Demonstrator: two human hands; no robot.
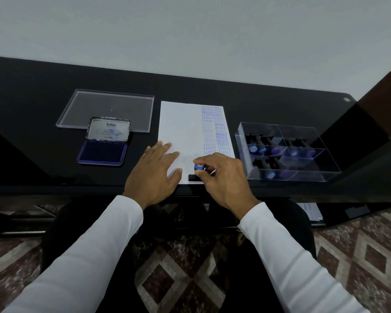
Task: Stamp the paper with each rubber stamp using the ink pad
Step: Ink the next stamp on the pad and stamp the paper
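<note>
The right hand (224,177) pinches a blue-topped rubber stamp (199,170) whose base stands on the near edge of the paper (178,123), while the left hand (154,170) lies flat with spread fingers on the sheet. The paper carries blue prints reading SAMPLE, AIR MAIL, FRAGILE and AMENDED. To its left the open ink pad (102,152) shows "Artline" inside its lid.

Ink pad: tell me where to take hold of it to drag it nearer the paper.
Grip the ink pad by its base's near edge, coming from the front: its hinged lid stands open along the far side, and the inked face should stay untouched.
</note>
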